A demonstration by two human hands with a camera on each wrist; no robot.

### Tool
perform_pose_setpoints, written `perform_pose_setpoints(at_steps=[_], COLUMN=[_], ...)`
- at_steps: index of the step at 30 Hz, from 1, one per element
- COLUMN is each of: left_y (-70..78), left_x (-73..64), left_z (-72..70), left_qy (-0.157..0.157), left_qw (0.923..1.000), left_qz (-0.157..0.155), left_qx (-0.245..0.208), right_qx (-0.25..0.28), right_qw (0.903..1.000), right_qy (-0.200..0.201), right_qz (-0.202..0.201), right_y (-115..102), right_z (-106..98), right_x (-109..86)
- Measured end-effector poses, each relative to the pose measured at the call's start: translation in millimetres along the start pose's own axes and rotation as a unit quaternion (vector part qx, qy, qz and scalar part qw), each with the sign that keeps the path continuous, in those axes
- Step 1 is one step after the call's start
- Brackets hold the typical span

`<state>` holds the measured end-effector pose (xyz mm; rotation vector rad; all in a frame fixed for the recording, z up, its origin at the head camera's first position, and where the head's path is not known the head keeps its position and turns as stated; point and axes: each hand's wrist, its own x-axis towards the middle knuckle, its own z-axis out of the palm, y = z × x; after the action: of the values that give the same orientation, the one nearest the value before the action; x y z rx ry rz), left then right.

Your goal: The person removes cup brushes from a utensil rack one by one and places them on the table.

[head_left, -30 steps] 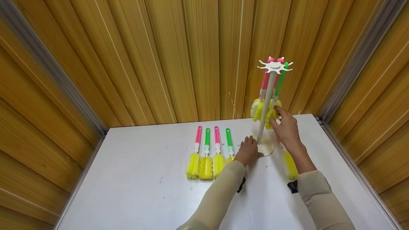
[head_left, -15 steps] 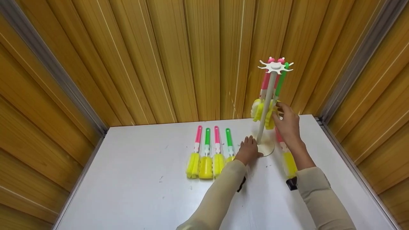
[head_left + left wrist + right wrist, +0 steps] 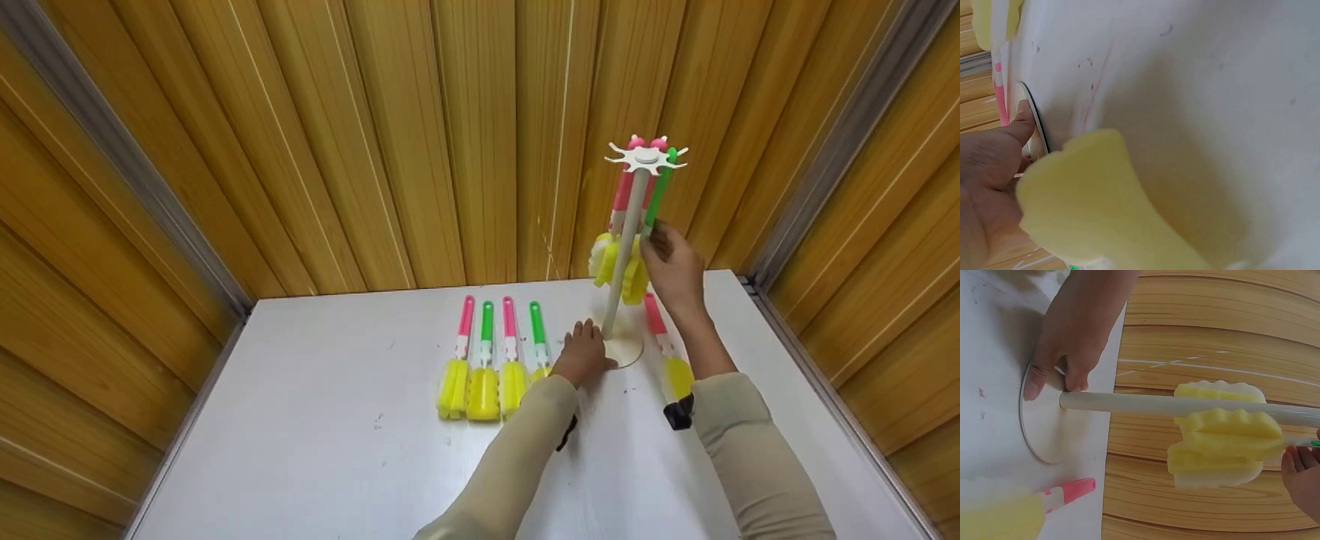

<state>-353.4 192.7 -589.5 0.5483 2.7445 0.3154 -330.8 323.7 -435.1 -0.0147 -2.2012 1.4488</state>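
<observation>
A white stand (image 3: 625, 255) with a round base (image 3: 1044, 433) and a hooked top (image 3: 645, 157) is on the table. My left hand (image 3: 582, 355) rests on the base, its fingers fairly straight and the thumb flat on the disc in the right wrist view. Two pink-handled sponge bottle brushes (image 3: 621, 199) and a green-handled sponge bottle brush (image 3: 658, 199) hang from the hooks, yellow heads downward. With its fingertips, my right hand (image 3: 679, 274) pinches the green-handled one at the neck, between the handle and the sponge head.
Left of the stand, several sponge bottle brushes (image 3: 453, 390) lie in a row, the rightmost partly hidden by my left arm. Another pink-handled brush (image 3: 1075, 489) lies to the right, under my right forearm. Wood-patterned walls (image 3: 472, 150) enclose the white table (image 3: 315, 420).
My right hand has moved up from the sponge head to the neck of the green-handled brush. The left hand has stayed on the base.
</observation>
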Motion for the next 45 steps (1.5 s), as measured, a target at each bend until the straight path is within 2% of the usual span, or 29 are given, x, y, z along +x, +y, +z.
perform_pose_setpoints(at_steps=[6, 13, 22, 27, 29, 33, 39, 45], left_y=[-0.8, 1.7, 1.1, 0.7, 0.7, 0.4, 0.4, 1.0], left_x=[3.4, 0.0, -0.2, -1.4, -1.6, 0.0, 2.0, -0.9], left_z=[1.7, 0.6, -1.0, -2.3, -3.2, -4.7, -4.2, -2.8], left_qy=[-0.007, 0.002, 0.000, -0.003, -0.004, -0.009, -0.015, -0.004], left_qw=[0.9999, 1.0000, 0.9999, 0.9997, 0.9995, 0.9998, 0.9999, 0.9999], left_qz=[-0.006, 0.001, -0.002, 0.002, 0.003, -0.002, -0.002, -0.002], left_qx=[-0.010, 0.000, 0.016, 0.024, 0.030, 0.018, 0.006, 0.009], right_qx=[0.017, 0.040, 0.136, 0.201, 0.210, 0.206, 0.170, 0.174], right_qw=[0.9998, 0.9978, 0.9829, 0.9724, 0.9717, 0.9735, 0.9805, 0.9795], right_qy=[-0.009, -0.042, -0.109, -0.090, -0.078, -0.068, -0.063, -0.063], right_qz=[0.007, 0.030, 0.060, 0.077, 0.075, 0.071, 0.076, 0.079], right_y=[-4.4, -24.6, 4.3, 9.2, 7.8, -2.2, -18.3, -3.4], right_z=[-0.6, -8.5, -22.1, -22.9, -23.0, -24.2, -26.9, -25.5], right_x=[3.4, -4.2, 9.5, 10.5, 9.6, 5.3, -2.8, -3.1])
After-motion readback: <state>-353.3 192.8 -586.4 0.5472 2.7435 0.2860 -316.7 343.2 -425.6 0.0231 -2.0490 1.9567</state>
